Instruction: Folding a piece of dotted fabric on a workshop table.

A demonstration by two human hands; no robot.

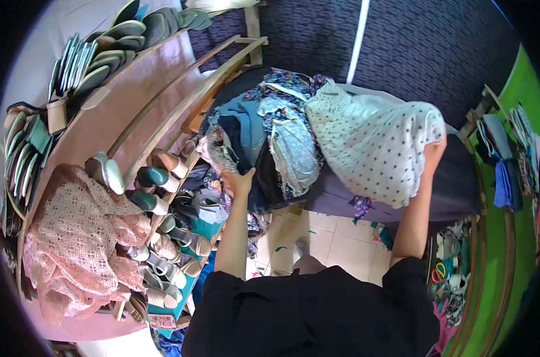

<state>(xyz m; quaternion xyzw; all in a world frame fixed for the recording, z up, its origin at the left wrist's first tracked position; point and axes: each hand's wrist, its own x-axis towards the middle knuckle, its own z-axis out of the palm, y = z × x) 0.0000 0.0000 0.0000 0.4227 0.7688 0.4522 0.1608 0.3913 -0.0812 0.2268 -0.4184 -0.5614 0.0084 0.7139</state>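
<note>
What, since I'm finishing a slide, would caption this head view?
A star-patterned white cloth in the right hand, the left hand on heaped clothes, near rows of shoes.

Lower-left glare, dark rounded rim.

This looks like a small workshop or shop for shoes and cloth; which cannot be told. Left of the dark-covered table (456, 178) sit rows of shoes (153, 177) and, farther left, stacked sole-shaped pieces (127, 30); heaped cloth (292, 163) covers its middle, and scissors (438, 272) lie near its right end.
</note>
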